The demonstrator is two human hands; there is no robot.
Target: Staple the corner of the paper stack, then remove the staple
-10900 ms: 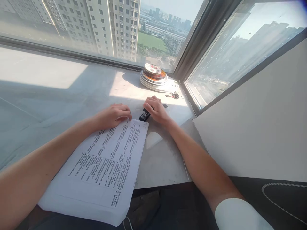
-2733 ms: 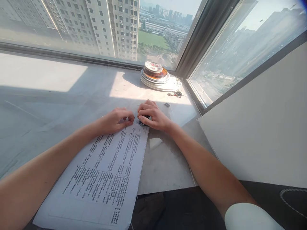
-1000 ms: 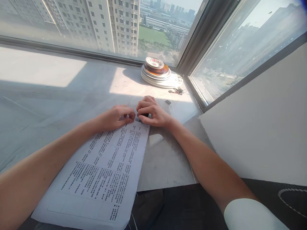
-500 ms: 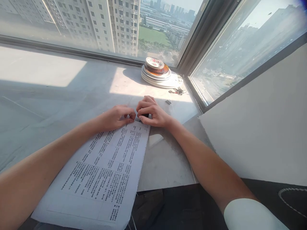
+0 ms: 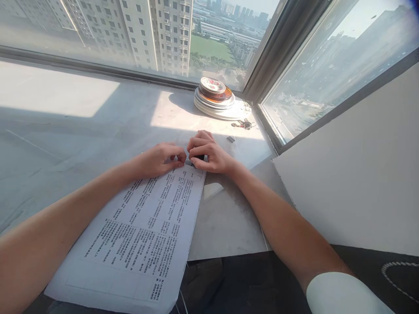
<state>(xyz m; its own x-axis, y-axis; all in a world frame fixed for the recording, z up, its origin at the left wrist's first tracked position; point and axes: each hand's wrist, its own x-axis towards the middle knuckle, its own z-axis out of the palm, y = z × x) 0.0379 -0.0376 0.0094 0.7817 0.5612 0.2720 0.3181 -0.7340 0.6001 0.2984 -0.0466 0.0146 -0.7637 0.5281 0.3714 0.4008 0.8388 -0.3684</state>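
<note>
Printed sheets of paper [image 5: 140, 235] lie slanted across the front edge of the sill, their lower end hanging over my lap. At their top edge my left hand [image 5: 166, 158] pinches the paper between thumb and curled fingers. Just right of it, my right hand [image 5: 211, 153] is bent over a small black object [image 5: 199, 157], apparently a stapler, at the paper's top corner. Most of that black object is hidden beneath my fingers. A short grey strip [image 5: 231, 139], like a row of staples, lies beyond my right hand.
A stack of plates [image 5: 214, 102] stands in the far corner by the window frame [image 5: 271, 48]. A bunch of keys [image 5: 244, 124] rests in front of it. The pale sill [image 5: 65, 139] stretches left, and a white wall panel [image 5: 356, 161] rises at the right.
Both hands keep their places at the top of the paper. The whole view has shifted very slightly; nothing else visibly differs.
</note>
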